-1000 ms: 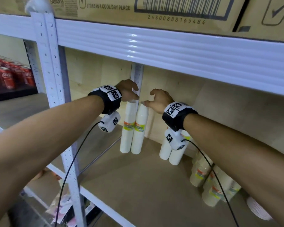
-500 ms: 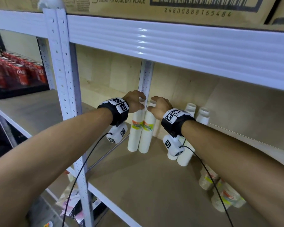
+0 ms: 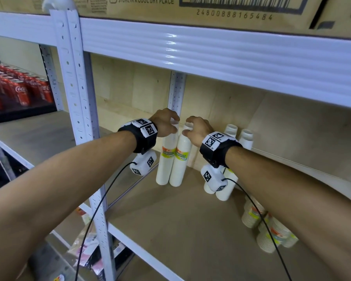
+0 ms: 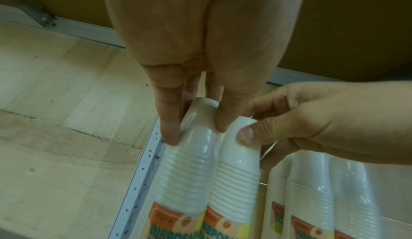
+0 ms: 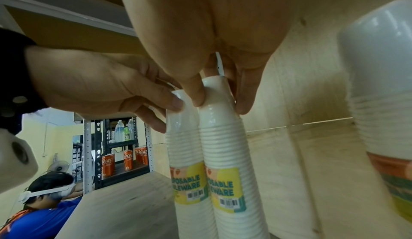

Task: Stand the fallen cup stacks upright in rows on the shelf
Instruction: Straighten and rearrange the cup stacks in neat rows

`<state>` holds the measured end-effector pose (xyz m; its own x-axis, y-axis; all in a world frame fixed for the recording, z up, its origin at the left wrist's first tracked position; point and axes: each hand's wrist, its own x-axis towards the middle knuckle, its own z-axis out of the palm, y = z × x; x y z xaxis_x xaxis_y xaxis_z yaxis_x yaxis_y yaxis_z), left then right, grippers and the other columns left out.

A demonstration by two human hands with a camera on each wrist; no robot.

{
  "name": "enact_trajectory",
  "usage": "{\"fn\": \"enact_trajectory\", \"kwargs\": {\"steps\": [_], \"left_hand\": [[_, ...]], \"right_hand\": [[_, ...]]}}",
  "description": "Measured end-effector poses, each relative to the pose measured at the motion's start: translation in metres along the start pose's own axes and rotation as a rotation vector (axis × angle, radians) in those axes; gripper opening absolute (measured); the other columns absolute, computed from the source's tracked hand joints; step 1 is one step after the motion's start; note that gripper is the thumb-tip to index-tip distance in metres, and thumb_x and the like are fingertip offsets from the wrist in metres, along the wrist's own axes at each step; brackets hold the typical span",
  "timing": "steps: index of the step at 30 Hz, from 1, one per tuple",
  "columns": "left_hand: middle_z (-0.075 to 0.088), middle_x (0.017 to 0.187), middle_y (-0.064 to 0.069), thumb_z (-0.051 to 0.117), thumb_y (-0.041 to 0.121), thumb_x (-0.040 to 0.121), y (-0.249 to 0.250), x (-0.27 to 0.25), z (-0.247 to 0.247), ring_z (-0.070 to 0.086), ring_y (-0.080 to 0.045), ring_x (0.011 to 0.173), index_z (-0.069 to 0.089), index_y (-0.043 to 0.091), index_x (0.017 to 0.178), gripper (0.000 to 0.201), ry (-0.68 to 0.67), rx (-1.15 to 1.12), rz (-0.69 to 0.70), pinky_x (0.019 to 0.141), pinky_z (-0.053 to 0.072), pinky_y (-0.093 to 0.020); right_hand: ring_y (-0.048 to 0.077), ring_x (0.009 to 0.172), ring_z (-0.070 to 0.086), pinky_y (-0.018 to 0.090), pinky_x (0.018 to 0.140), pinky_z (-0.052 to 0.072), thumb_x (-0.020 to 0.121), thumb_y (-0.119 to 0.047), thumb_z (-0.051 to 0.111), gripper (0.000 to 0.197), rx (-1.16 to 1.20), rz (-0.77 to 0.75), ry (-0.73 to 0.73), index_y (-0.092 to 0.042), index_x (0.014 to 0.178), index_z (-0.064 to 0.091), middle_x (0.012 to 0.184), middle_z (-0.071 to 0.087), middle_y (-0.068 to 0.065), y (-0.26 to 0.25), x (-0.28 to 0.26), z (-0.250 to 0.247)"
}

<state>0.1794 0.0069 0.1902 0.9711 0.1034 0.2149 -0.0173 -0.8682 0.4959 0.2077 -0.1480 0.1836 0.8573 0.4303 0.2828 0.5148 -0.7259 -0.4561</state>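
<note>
Two tall white cup stacks with yellow labels stand upright side by side on the wooden shelf [image 3: 190, 230]. My left hand [image 3: 171, 126] pinches the top of the left stack [image 3: 164, 165]; in the left wrist view its fingers [image 4: 170, 133] clasp that stack's top [image 4: 191, 163]. My right hand [image 3: 187, 128] grips the top of the right stack [image 3: 179, 167], thumb and fingers round it [image 5: 220, 103]. Two more upright stacks [image 3: 245, 136] stand behind my right wrist. Several shorter stacks [image 3: 270, 238] lie fallen at the lower right.
A white rear post [image 3: 176, 92] rises just behind the held stacks, and a front post [image 3: 79, 118] stands at my left forearm. The upper shelf beam [image 3: 211, 51] hangs low overhead. Red cola cans [image 3: 18, 92] fill the left bay. A person in blue [image 5: 40, 216] is beyond.
My right hand's spread fingers have closed round the top of its stack. The left hand kept its hold. The head view has shifted, so both stacks sit lower in the picture.
</note>
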Motion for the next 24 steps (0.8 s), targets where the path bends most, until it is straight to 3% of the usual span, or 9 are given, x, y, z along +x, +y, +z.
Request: {"fn": "enact_trajectory", "kwargs": {"steps": [5,9,13,17,21,24], "left_hand": [[0.049,0.138,-0.004,0.069,0.017,0.085,0.016,-0.003,-0.005,0.053,-0.024,0.121,0.061,0.019,0.128,0.043,-0.036,-0.029,0.034,0.084,0.045,-0.027],[0.058,0.117,-0.004,0.070,0.015,0.084,0.036,-0.005,-0.006,0.063,-0.020,0.086,0.063,0.020,0.119,0.036,-0.100,-0.081,0.062,0.069,0.060,-0.032],[0.056,0.110,-0.005,0.069,0.015,0.084,0.058,-0.007,-0.001,0.060,-0.013,0.070,0.063,0.019,0.117,0.033,-0.157,-0.098,0.103,0.059,0.057,-0.028],[0.050,0.112,-0.003,0.071,0.016,0.084,0.078,-0.008,0.007,0.060,-0.014,0.069,0.065,0.018,0.115,0.032,-0.188,-0.083,0.138,0.057,0.056,-0.026],[0.050,0.114,-0.004,0.071,0.015,0.083,0.094,-0.007,0.017,0.065,-0.026,0.090,0.065,0.018,0.114,0.031,-0.207,-0.080,0.168,0.073,0.062,-0.041],[0.054,0.113,-0.005,0.071,0.014,0.083,0.102,-0.005,0.025,0.066,-0.029,0.095,0.066,0.016,0.113,0.031,-0.232,-0.087,0.182,0.075,0.062,-0.045]], "right_hand": [[0.027,0.120,0.056,0.024,0.082,0.041,0.090,-0.020,0.064,0.044,-0.040,0.012,0.018,-0.007,0.131,0.056,0.134,0.058,0.009,0.003,-0.009,-0.019],[0.023,0.120,0.055,0.020,0.078,0.036,0.085,-0.022,0.069,0.050,-0.050,0.046,0.022,-0.010,0.132,0.056,0.135,0.057,0.007,0.010,-0.018,-0.039],[0.023,0.116,0.057,0.022,0.077,0.039,0.081,-0.027,0.073,0.053,-0.076,0.107,0.036,-0.013,0.131,0.058,0.132,0.056,0.006,0.020,-0.030,-0.060],[0.019,0.099,0.058,0.023,0.073,0.041,0.077,-0.030,0.077,0.049,-0.096,0.144,0.027,-0.015,0.121,0.063,0.122,0.059,0.004,0.033,-0.041,-0.076],[0.018,0.087,0.060,0.026,0.070,0.050,0.075,-0.027,0.079,0.041,-0.095,0.177,0.011,-0.015,0.112,0.067,0.107,0.060,0.002,0.043,-0.051,-0.087],[0.020,0.088,0.065,0.031,0.076,0.056,0.073,-0.027,0.079,0.042,-0.091,0.208,0.009,-0.015,0.111,0.066,0.105,0.060,0.001,0.050,-0.057,-0.092]]}}
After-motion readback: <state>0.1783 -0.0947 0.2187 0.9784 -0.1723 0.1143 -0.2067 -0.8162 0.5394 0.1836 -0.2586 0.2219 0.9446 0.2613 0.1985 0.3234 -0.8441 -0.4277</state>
